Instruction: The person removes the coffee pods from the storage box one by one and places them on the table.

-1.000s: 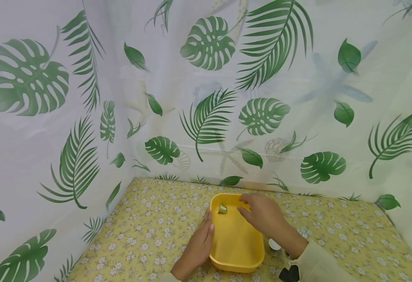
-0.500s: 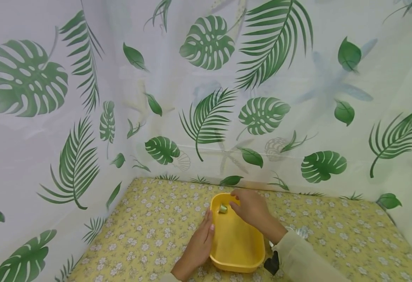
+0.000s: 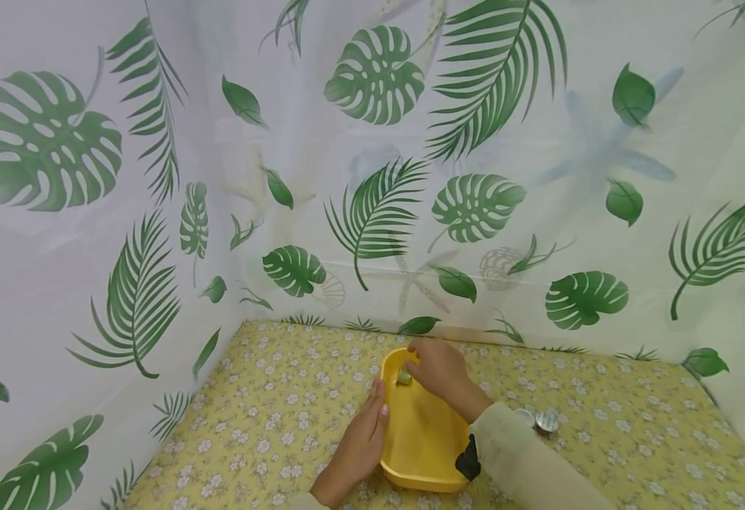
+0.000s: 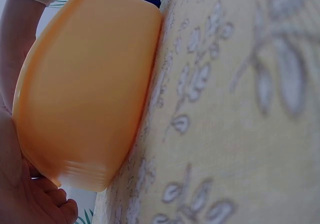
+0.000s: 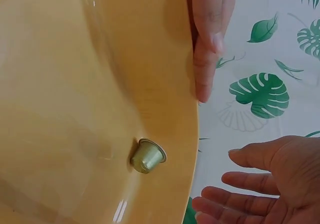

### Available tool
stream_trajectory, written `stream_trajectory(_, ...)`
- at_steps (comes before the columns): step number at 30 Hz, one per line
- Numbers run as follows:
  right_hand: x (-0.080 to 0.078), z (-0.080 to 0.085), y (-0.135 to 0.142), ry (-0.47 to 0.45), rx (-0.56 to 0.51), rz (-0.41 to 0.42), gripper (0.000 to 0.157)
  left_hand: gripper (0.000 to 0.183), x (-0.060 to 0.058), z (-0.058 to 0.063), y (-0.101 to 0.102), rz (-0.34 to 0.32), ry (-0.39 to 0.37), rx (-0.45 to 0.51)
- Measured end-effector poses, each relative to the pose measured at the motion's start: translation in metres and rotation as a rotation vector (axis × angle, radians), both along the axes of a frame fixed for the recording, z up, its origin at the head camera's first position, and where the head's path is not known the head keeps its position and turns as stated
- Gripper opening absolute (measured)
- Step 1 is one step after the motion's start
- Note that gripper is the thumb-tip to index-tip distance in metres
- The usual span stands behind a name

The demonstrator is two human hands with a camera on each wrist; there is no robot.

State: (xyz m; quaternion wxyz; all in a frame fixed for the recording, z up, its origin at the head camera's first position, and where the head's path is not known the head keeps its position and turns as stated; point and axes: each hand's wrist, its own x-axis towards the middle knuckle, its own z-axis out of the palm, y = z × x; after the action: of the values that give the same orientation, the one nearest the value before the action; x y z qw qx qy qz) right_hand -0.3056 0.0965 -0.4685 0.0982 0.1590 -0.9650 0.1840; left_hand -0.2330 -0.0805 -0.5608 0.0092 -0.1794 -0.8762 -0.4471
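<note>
A yellow tub (image 3: 423,446) stands on the flowered cloth. Inside, near its far left corner, lies a small green coffee capsule (image 3: 404,378), tipped on its side in the right wrist view. My left hand (image 3: 356,439) rests against the tub's left wall with straight fingers. Over the far end reaches my right hand (image 3: 439,368), close beside the capsule in the head view. In the right wrist view the right hand (image 5: 260,184) holds nothing, its fingers loosely extended at the tub's rim. The left wrist view is largely filled by the tub's outer wall (image 4: 95,83).
Right of the tub, a silver round item (image 3: 547,422) and a pale round piece (image 3: 526,416) lie on the flowered cloth (image 3: 296,397), partly beside the right sleeve (image 3: 525,453). White leaf-printed sheets (image 3: 513,142) hang behind and at the left.
My right hand has moved left across the tub's far end, nearer the capsule. Its sleeve has shifted too, uncovering the silver item. The left hand and capsule stay put.
</note>
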Motion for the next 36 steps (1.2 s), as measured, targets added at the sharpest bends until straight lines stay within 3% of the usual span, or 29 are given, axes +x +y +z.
stream_trajectory(15, -0.016, -0.016, -0.007, -0.072, 0.068, 0.054, 0.028, 0.063, 0.000, 0.003, 0.003, 0.010, -0.008, -0.002)
stream_trajectory(19, -0.019, -0.023, -0.010, -0.113, 0.059, 0.077, 0.015, 0.062, -0.001, 0.003, 0.002, 0.005, 0.003, 0.002)
stream_trajectory(22, -0.022, -0.030, -0.012, -0.128, 0.069, 0.098, 0.018, 0.063, -0.001, 0.003, 0.001, 0.003, -0.001, -0.005)
stream_trajectory(36, -0.026, -0.041, -0.018, -0.065, 0.128, 0.138, 0.014, 0.062, -0.003, 0.000, -0.001, -0.001, -0.004, -0.006)
